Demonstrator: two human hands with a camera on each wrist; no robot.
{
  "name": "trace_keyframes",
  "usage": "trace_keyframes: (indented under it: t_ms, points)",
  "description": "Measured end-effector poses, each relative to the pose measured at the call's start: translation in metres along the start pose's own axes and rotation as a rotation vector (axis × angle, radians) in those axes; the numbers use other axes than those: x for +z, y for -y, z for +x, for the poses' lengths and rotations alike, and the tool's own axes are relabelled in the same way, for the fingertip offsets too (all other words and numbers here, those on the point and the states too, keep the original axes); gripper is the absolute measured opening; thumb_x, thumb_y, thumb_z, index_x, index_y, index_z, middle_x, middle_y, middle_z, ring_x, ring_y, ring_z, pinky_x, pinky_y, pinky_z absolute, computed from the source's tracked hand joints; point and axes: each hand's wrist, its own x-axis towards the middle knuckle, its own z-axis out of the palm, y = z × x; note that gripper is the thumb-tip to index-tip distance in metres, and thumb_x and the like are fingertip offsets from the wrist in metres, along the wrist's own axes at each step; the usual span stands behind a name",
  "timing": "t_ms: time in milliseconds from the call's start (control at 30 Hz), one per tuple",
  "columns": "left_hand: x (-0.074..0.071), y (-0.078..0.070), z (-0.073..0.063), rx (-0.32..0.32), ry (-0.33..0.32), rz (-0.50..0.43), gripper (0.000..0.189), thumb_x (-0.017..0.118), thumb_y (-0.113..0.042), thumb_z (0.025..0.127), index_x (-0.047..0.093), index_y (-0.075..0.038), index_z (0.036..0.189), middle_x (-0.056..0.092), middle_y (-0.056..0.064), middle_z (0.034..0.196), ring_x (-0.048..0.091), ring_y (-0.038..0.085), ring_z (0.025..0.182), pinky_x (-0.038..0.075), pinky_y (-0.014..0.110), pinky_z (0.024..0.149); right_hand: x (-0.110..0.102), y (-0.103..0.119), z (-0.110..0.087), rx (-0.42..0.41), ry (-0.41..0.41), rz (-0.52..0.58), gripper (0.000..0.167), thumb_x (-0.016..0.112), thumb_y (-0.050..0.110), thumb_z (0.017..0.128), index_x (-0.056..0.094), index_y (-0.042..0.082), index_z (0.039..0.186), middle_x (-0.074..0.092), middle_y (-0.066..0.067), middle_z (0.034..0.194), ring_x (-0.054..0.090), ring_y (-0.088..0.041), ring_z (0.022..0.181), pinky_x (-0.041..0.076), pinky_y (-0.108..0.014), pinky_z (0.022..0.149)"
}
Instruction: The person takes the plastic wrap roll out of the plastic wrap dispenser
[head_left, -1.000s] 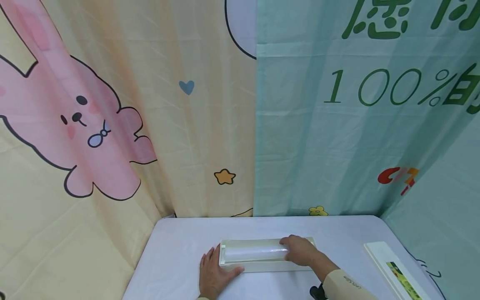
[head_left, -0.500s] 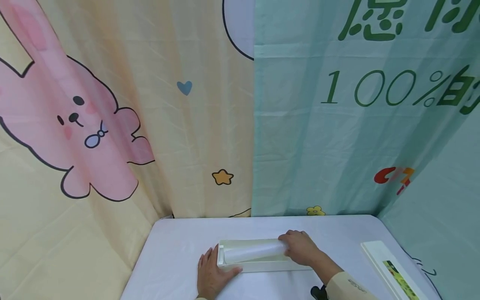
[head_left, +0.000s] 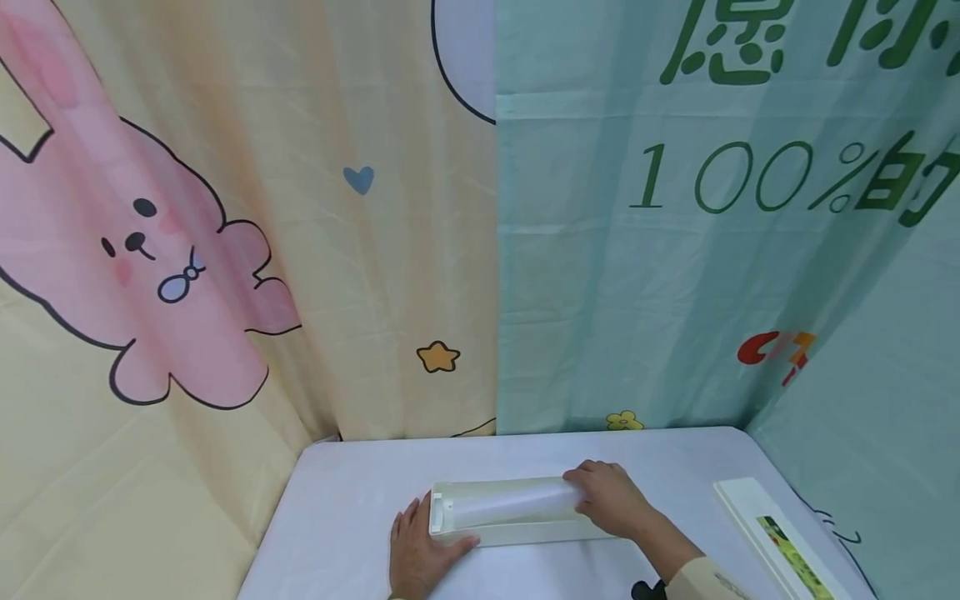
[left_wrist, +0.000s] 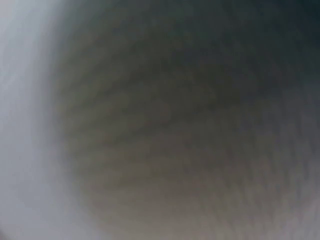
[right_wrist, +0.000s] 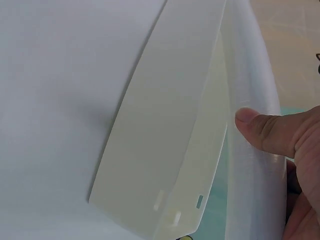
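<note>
Between the hands we see a long, narrow, off-white box of smooth, plastic-looking material (head_left: 525, 534), open at the top, lying on the smooth white desk (head_left: 337, 517). In it rests the left end of a glossy, translucent, cylindrical roll of film (head_left: 517, 503), while its other end is raised and tilted towards the right hand (head_left: 613, 500). From the right wrist we make out two thin slots in the box near its end and a gap between box and roll.

Our right hand pinches the roll, thumb pad on the near side and fingers curled behind, its forearm slanting in from a beige sleeve (head_left: 705, 579). Our left hand (head_left: 423, 550) spreads around the box's left corner, fingers fairly straight, thumb along the front wall; its wrist view is too blurred to read. Right of both hands lies a flat white rectangular panel (head_left: 750, 515) with a yellow-green printed strip (head_left: 795, 558).
</note>
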Motion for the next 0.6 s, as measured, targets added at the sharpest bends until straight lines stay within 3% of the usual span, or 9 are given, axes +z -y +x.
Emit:
trace_keyframes:
  t_ms: [333, 600]
  points:
    - [0.001, 0.001, 0.001, -0.017, 0.005, 0.010, 0.121, 0.080, -0.084, 0.052, 0.053, -0.009, 0.143, 0.066, 0.015, 0.134, 0.052, 0.035, 0.135, 0.032, 0.057, 0.120, 0.009, -0.009, -0.012, 0.128, -0.055, 0.119, 0.042, 0.085, 0.015, 0.081, 0.071, 0.015, 0.121, 0.071, -0.003, 0.115, 0.065, -0.024, 0.110, 0.050, -0.052, 0.101]
    - [0.003, 0.000, 0.001, -0.034, 0.025, 0.023, 0.122, 0.080, -0.084, 0.052, 0.052, -0.009, 0.144, 0.064, 0.016, 0.136, 0.051, 0.036, 0.136, 0.031, 0.057, 0.121, 0.019, -0.016, -0.023, 0.153, -0.151, 0.129, 0.043, 0.085, 0.016, 0.080, 0.071, 0.015, 0.121, 0.071, -0.002, 0.114, 0.066, -0.025, 0.110, 0.051, -0.051, 0.100]
